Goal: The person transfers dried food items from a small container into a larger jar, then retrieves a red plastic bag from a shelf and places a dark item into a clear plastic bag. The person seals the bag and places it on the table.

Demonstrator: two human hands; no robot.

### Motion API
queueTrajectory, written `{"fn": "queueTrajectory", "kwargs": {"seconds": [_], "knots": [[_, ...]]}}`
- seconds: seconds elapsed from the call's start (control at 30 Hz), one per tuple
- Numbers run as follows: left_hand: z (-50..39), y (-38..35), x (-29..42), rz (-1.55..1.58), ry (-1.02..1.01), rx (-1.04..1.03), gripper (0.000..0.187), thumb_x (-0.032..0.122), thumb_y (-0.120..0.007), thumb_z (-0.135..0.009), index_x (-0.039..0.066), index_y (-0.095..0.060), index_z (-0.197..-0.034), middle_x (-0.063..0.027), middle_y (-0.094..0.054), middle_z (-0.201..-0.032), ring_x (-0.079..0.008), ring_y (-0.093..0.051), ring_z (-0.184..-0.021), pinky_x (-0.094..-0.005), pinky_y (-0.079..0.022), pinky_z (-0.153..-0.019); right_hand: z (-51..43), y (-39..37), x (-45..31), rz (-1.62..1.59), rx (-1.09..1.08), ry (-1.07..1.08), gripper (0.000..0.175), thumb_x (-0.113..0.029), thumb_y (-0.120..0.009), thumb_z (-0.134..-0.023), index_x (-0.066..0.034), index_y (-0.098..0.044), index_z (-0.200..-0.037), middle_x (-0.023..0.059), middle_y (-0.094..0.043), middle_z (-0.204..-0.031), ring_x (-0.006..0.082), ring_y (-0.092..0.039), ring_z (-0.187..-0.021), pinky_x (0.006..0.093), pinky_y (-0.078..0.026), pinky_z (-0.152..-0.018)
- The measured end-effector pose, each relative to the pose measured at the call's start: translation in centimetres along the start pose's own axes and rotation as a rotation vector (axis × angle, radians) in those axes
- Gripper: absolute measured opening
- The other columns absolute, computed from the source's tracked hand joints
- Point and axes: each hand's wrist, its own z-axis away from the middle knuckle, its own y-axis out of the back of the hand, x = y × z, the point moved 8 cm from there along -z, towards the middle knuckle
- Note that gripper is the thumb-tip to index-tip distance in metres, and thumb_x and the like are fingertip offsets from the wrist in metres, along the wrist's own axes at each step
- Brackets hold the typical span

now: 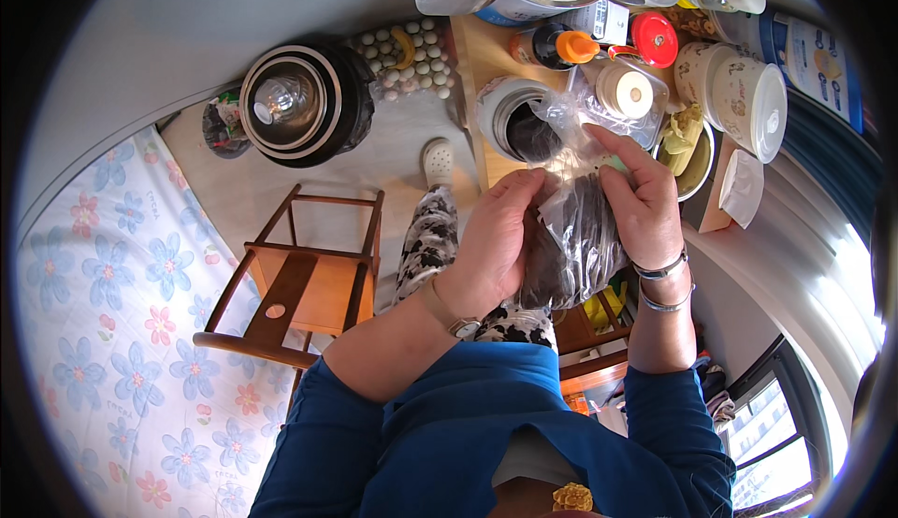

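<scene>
A clear plastic bag (pixel 586 237) of dark contents hangs between both hands, its gathered upper part pointing away from me. My left hand (pixel 497 234) pinches the bag's left side with thumb and fingers. On the other side my right hand (pixel 642 192) grips the plastic near the neck, index finger stretched out along it. Just beyond the bag stands a wide-mouthed jar (pixel 494 115) without a lid, dark inside. Part of the bag's loose plastic overlaps the jar's right rim. What the dark contents are, I cannot tell.
On the wooden table (pixel 477 62) stand an orange-capped bottle (pixel 577 47), a red-lidded jar (pixel 654 40), a clear plastic box (pixel 649 115), patterned lidded containers (pixel 751 97) and a bowl (pixel 701 167) with corn. A wooden chair (pixel 302 272), a black round pot (pixel 302 108) and several eggs (pixel 421 62) are to the left.
</scene>
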Motion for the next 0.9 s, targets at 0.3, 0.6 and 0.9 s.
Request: {"fn": "queueTrajectory", "kwargs": {"seconds": [0.3,0.6,0.9], "knots": [[0.4,-0.5,0.3,-0.032,-0.04,-0.029,0.026,0.013,-0.05,-0.103,0.001,-0.06,-0.124,-0.0082,-0.07,-0.102,-0.0144,-0.068,-0.088,-0.0306,-0.056,-0.081,0.1,-0.3,-1.2,0.049,-0.026,0.121,0.042,0.007,-0.047,-0.09,0.0044,-0.062,-0.129,0.0056,-0.064,-0.102,0.0096,-0.057,-0.094,0.0221,-0.044,-0.087],[0.2,0.0,-0.4,0.026,0.024,0.022,0.034,0.027,-0.05,-0.104,0.0,-0.064,-0.117,-0.0102,-0.071,-0.097,-0.0187,-0.069,-0.084,-0.0346,-0.056,-0.079,0.2,0.4,-0.5,0.001,0.098,0.098,0.038,0.005,-0.049,-0.087,0.0071,-0.065,-0.121,0.0147,-0.069,-0.103,0.0189,-0.066,-0.092,0.028,-0.05,-0.084],[0.4,0.3,0.0,-0.037,-0.034,0.022,0.029,0.027,-0.053,-0.103,0.003,-0.064,-0.118,-0.0086,-0.07,-0.096,-0.0167,-0.068,-0.084,-0.033,-0.056,-0.077,0.8,-0.4,-1.1,0.095,0.013,0.157,0.039,0.007,-0.046,-0.089,0.0061,-0.064,-0.124,0.0116,-0.066,-0.108,0.016,-0.061,-0.101,0.0262,-0.046,-0.092]]}}
